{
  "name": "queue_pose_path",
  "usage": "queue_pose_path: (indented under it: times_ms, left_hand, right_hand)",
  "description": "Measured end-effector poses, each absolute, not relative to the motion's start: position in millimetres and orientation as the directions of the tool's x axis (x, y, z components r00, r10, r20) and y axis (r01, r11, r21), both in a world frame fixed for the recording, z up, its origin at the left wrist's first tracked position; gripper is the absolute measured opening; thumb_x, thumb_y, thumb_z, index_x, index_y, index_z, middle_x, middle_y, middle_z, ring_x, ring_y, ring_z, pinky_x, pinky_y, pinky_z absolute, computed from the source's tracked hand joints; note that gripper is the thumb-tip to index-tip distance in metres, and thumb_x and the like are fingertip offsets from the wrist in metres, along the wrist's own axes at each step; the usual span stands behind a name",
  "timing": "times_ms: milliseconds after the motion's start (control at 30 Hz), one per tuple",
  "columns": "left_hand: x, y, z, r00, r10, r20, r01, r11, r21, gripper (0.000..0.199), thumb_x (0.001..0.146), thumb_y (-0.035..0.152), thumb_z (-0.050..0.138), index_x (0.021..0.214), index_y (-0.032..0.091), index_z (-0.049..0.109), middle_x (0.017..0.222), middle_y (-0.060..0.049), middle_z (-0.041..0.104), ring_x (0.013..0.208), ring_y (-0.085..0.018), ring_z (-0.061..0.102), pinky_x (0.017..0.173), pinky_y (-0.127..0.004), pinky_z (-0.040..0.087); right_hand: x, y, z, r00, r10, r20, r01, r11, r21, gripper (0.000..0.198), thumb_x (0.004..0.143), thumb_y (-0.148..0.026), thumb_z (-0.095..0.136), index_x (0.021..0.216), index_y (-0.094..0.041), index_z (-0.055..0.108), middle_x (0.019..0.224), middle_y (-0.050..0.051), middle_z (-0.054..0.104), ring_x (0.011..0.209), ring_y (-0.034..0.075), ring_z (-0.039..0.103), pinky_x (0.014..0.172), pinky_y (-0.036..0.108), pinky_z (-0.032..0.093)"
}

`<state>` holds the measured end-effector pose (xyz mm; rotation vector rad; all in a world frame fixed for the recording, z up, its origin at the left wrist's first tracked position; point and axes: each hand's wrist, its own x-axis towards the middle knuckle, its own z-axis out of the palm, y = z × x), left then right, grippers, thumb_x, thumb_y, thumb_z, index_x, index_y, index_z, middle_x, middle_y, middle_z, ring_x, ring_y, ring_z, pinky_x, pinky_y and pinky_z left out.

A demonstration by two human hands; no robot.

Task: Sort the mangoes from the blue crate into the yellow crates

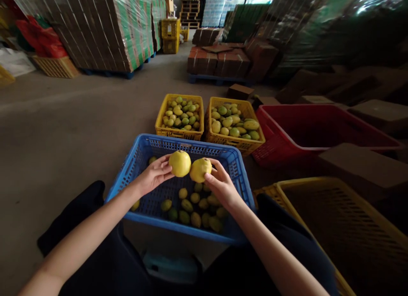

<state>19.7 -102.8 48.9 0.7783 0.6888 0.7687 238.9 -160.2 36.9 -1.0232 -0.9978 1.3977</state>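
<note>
At frame centre, over a blue crate [172,226]: left hand [156,175], grip holding one yellow fruit [179,163]; right hand [225,189], grip holding another fruit [199,170]. Loose fruits [195,220] below, apparently outstanding; two yellow crates [178,133], upper middle, largely filled.

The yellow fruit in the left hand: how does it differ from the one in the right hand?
The left fruit looks rounder; the right fruit looks lumpier and more tapered. The left fruit sits slightly higher in the picture than the right fruit. Both are yellow and held over the blue crate.
</note>
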Motion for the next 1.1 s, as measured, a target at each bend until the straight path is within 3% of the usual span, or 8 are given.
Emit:
queue_pose_path:
  times_ms: [167,333,467,567,633,800,933,1100]
  left_hand:
    - [25.2,-107.4,43.5,0.57,0.746,-0.345,-0.477,0.642,0.601,0.028,0.081,0.026,0.059,0.106,0.015,0.061,0.106,-0.009,0.067,0.095,-0.02,0.065,0.082,-0.03,0.054]
    - [30.0,-110.9,38.5,0.596,0.677,-0.431,-0.348,0.702,0.622,0.028,0.079,0.034,0.063,0.098,0.013,0.062,0.081,-0.009,0.07,0.062,-0.017,0.066,0.049,-0.021,0.05]
    - [31.9,-109.7,42.2,0.603,0.66,-0.448,-0.403,0.737,0.542,0.033,0.083,0.047,0.055,0.088,0.015,0.061,0.072,-0.009,0.068,0.051,-0.016,0.062,0.042,-0.023,0.047]
    - [32.9,-107.3,45.6,0.583,0.646,-0.493,-0.431,0.76,0.486,0.035,0.086,0.047,0.049,0.086,0.014,0.061,0.071,-0.008,0.066,0.049,-0.016,0.061,0.037,-0.022,0.045]
    - [34.4,-106.0,44.6,0.544,0.642,-0.54,-0.452,0.767,0.455,0.036,0.089,0.045,0.045,0.089,0.013,0.061,0.069,-0.008,0.066,0.052,-0.018,0.064,0.037,-0.022,0.047]
    - [43.0,-105.8,31.7,0.4,0.605,-0.689,-0.532,0.765,0.363,0.035,0.094,0.035,0.034,0.092,0.011,0.059,0.072,-0.01,0.069,0.065,-0.022,0.069,0.056,-0.036,0.059]
    - [49.8,-107.7,28.0,0.387,0.568,-0.726,-0.53,0.782,0.329,0.035,0.09,0.043,0.045,0.094,0.012,0.059,0.07,-0.009,0.068,0.065,-0.023,0.069,0.054,-0.033,0.058]
    - [53.3,-108.2,30.8,0.443,0.56,-0.7,-0.501,0.802,0.325,0.035,0.087,0.043,0.051,0.091,0.009,0.06,0.072,-0.012,0.067,0.063,-0.021,0.068,0.053,-0.029,0.058]
  right_hand:
    - [233.1,-157.3,30.5,-0.138,0.977,-0.162,-0.472,-0.209,-0.857,0.031,0.073,-0.038,0.068,0.096,-0.022,0.055,0.086,0.002,0.066,0.077,0.017,0.063,0.07,0.03,0.051]
    - [227.8,-157.4,26.0,-0.304,0.926,-0.222,-0.604,-0.368,-0.707,0.026,0.078,-0.039,0.056,0.09,-0.017,0.061,0.082,0.006,0.068,0.066,0.017,0.061,0.057,0.029,0.049]
    - [224.0,-160.3,26.4,-0.37,0.905,-0.212,-0.652,-0.415,-0.634,0.033,0.08,-0.047,0.056,0.088,-0.015,0.063,0.075,0.006,0.068,0.051,0.014,0.057,0.043,0.024,0.041]
    - [222.0,-158.9,25.0,-0.343,0.894,-0.287,-0.68,-0.448,-0.58,0.037,0.083,-0.051,0.053,0.08,-0.015,0.062,0.067,0.005,0.066,0.046,0.013,0.055,0.039,0.022,0.038]
    - [220.9,-156.2,22.4,-0.3,0.88,-0.369,-0.691,-0.467,-0.552,0.041,0.087,-0.053,0.048,0.075,-0.015,0.06,0.064,0.005,0.065,0.047,0.013,0.057,0.039,0.021,0.038]
    - [215.9,-154.4,14.9,-0.135,0.808,-0.573,-0.696,-0.489,-0.526,0.034,0.09,-0.045,0.045,0.078,-0.016,0.058,0.062,0.003,0.065,0.046,0.015,0.058,0.035,0.021,0.038]
    - [211.8,-158.0,15.8,-0.14,0.767,-0.627,-0.695,-0.527,-0.489,0.028,0.088,-0.041,0.05,0.078,-0.016,0.056,0.059,0.002,0.064,0.044,0.014,0.058,0.033,0.021,0.037]
    - [213.4,-156.1,17.7,-0.104,0.662,-0.742,-0.661,-0.604,-0.446,0.041,0.094,-0.047,0.033,0.073,-0.017,0.052,0.052,0.006,0.061,0.04,0.017,0.056,0.035,0.024,0.04]
